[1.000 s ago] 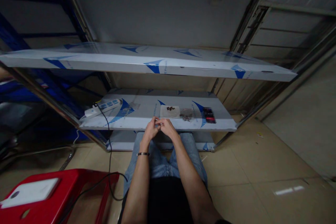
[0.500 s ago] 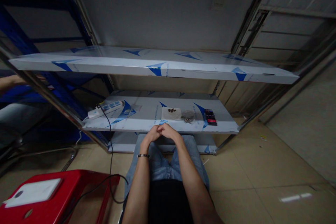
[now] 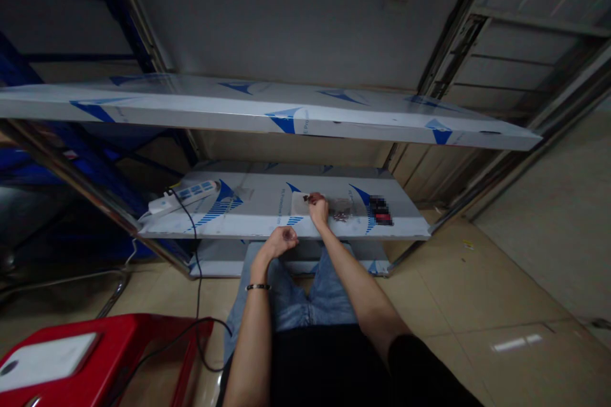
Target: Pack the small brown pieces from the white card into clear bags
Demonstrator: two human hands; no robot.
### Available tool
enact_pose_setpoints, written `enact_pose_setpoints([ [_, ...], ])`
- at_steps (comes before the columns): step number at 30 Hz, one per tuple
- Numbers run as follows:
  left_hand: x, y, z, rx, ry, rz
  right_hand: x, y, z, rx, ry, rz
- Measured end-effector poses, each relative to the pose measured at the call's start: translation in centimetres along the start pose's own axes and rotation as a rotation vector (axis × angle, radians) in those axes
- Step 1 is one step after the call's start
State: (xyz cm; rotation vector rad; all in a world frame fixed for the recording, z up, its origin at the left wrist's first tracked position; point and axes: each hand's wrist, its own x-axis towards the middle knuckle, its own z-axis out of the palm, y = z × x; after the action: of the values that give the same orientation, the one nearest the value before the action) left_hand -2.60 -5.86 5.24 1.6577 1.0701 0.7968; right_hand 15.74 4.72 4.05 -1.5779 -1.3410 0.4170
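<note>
My left hand (image 3: 279, 241) is curled in front of the shelf's front edge, above my knees. Between its thumb and fingers shows a small roundish, dark pinkish thing whose kind I cannot make out. Over the middle shelf (image 3: 258, 213), my right hand (image 3: 319, 206) reaches out with its fingertips drawn together. They are at a small heap of brown pieces (image 3: 306, 198) on a white square tray (image 3: 298, 205); whether one is pinched is too small to see. Just right of that hand lies a clear plastic bag (image 3: 342, 208) with small metallic bits.
A pixelated black and red item (image 3: 380, 210) lies at the shelf's right. On the left is a white power strip (image 3: 184, 196) with a black cable (image 3: 198, 280) hanging down. A red stool (image 3: 138, 337) carries a white box (image 3: 48, 359). An upper shelf (image 3: 305, 117) spans above.
My hands were together at the shelf edge and are now apart. The right one has moved forward to the brown pieces; the left has stayed near the edge, turned more upward.
</note>
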Motion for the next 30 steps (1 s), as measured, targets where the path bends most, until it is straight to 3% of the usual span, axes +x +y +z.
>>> enact_pose_setpoints([
  [3, -0.1, 0.0, -0.1, -0.053, 0.010, 0.001, 2.4, 1.6, 1.2, -0.222, -0.025, 0.031],
  [9, -0.7, -0.2, -1.2, -0.050, 0.070, 0.050, 4.6, 3.9, 2.1, -0.455, -0.132, 0.025],
  [18, -0.7, -0.5, -1.2, -0.034, 0.087, 0.050, 4.8, 3.8, 2.0, -0.602, -0.204, 0.000],
  [24, -0.2, -0.7, -1.0, -0.036, 0.143, 0.072, 3.8, 2.5, 0.4, -0.455, -0.065, 0.087],
  [28, 0.6, -0.6, -0.7, -0.011, 0.242, 0.100, 1.3, 0.3, -0.6, 0.010, 0.162, 0.095],
  [30, 1.1, -0.6, -0.4, -0.005, 0.289, 0.105, -0.6, -0.8, -0.9, 0.255, 0.191, 0.080],
])
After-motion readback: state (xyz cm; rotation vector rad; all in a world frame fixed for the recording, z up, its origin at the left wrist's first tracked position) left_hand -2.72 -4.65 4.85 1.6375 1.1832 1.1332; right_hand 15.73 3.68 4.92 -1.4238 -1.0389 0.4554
